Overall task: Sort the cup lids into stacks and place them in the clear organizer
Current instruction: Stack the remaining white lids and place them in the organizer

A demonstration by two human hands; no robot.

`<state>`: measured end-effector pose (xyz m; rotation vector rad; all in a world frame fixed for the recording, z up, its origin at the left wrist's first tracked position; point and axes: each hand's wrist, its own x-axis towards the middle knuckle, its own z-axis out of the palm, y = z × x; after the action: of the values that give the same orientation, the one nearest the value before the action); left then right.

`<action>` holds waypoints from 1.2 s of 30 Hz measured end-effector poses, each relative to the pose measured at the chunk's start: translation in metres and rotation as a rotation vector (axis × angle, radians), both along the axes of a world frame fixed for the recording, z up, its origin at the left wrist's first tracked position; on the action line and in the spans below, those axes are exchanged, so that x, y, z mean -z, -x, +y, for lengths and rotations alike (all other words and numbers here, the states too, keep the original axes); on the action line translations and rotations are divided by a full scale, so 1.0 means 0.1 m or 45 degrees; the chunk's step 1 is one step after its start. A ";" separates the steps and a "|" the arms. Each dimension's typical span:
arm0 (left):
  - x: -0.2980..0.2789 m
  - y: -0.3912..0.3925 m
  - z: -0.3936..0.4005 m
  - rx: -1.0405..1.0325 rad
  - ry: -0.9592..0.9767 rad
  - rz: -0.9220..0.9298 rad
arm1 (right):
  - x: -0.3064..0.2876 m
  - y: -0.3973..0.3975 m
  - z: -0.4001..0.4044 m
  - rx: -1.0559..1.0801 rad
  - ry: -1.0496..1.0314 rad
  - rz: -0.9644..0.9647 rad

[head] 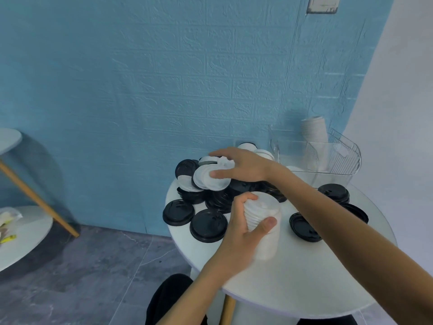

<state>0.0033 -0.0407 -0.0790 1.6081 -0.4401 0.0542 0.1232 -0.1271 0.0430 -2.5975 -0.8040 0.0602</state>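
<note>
Gathering white lids from the pile while my other hand keeps the stack.

My left hand (pixel 243 227) has its fingers and thumb curled tight round a stack of white lids (pixel 262 221), held just above the round white table (pixel 304 277). My right hand (pixel 243 166) reaches across to the far pile, its thumb and fingers pinching a loose white lid (pixel 212 178) that lies on top of the black lids (pixel 208 225). At the table's far right stands the clear organizer (pixel 332 160), with a stack of white paper cups (pixel 315 132) leaning inside it; I cannot tell what else it holds.
</note>
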 end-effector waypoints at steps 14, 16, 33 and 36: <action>0.01 0.03 0.01 0.001 0.036 0.010 | 0.18 -0.33 0.14 -0.015 0.268 -0.140; 0.02 0.02 0.01 0.012 0.047 0.019 | 0.08 -0.21 -0.01 0.037 0.102 -0.121; 0.00 -0.26 -0.08 -0.005 0.098 -0.038 | 0.65 0.95 -0.77 0.213 -1.340 0.267; -0.01 -0.29 -0.08 -0.026 0.079 -0.068 | 0.74 0.95 -0.79 0.232 -1.228 0.220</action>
<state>0.0326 -0.0489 -0.0785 1.5529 -0.4592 0.1256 0.0279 -0.2061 -0.0305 -1.7029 -0.3758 -0.1269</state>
